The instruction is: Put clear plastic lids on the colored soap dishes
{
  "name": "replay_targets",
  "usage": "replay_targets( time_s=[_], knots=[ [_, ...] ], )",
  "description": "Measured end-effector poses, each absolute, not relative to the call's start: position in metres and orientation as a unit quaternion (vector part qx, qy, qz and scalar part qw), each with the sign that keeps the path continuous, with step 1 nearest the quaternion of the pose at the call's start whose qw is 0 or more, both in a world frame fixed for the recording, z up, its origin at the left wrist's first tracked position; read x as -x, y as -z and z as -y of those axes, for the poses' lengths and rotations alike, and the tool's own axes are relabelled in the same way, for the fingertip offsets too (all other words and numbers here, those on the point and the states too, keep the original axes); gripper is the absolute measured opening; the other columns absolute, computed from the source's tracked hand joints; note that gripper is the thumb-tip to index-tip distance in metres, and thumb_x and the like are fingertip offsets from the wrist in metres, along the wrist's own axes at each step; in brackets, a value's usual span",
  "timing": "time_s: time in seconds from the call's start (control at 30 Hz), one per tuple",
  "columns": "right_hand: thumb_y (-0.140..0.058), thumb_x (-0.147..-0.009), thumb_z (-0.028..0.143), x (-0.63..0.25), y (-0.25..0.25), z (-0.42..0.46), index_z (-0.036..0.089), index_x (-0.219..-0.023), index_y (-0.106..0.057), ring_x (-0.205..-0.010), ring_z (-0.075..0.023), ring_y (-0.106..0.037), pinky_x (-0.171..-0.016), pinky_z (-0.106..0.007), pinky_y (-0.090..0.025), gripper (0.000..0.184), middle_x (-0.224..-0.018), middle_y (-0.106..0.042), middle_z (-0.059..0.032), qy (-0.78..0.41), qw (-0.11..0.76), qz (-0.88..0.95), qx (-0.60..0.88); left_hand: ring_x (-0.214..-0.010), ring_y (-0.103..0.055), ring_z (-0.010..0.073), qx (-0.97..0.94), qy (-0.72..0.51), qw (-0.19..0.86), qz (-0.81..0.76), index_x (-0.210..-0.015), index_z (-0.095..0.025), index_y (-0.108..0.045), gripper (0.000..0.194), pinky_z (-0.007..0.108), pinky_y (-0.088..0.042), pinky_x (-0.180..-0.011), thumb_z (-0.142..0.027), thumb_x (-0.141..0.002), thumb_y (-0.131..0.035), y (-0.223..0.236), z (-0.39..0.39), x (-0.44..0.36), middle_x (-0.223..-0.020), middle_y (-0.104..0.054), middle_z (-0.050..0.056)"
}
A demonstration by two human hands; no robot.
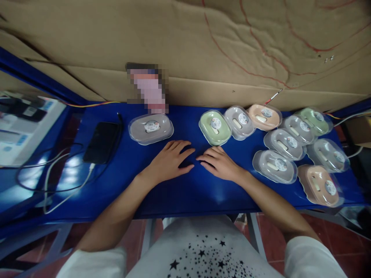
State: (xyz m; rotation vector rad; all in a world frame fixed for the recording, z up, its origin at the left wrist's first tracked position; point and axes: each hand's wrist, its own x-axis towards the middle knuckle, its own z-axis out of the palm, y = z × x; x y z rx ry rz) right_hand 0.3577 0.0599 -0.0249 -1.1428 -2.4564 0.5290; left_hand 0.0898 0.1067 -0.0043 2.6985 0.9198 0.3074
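Observation:
My left hand [173, 160] rests on the blue table [185, 200], fingers spread, with nothing in it. Just beyond it lies a grey oval lidded box [139, 129] with a round label and a clear cover. My right hand [218, 164] is also on the tabletop, its fingers apart and holding nothing. A green box [211, 122] of the same kind sits right behind its fingers. Beside that stand another grey box [242, 125] and a peach box [262, 120]. The two hands face each other with a small gap between the fingertips.
Several more such boxes fill the right end, among them a grey one [268, 173] and a peach one [321, 191]. At left lies a black phone [100, 143] with a white cable [82, 187]. Brown paper [185, 46] covers the wall behind. A blurred-out item [150, 90] leans there.

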Motion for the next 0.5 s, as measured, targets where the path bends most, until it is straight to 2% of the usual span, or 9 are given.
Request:
replay_targets(
  time_s=[0.5],
  knots=[
    [-0.050, -0.114, 0.036, -0.3586, 0.0256, -0.0607, 0.023, -0.130, -0.073, -0.104, -0.0224, -0.062, -0.095, -0.039, -0.047, 0.030, -0.108, -0.071, -0.0068, -0.187, 0.195, 0.875, 0.402, -0.137, -0.059, 0.0374, -0.939, -0.095, 0.114, -0.311, -0.144, -0.019, -0.065, 0.047, 0.055, -0.050, -0.114, -0.044, -0.104, -0.063, 0.0066, -0.1075, -0.0898, -0.149, -0.062, 0.018]
  ],
)
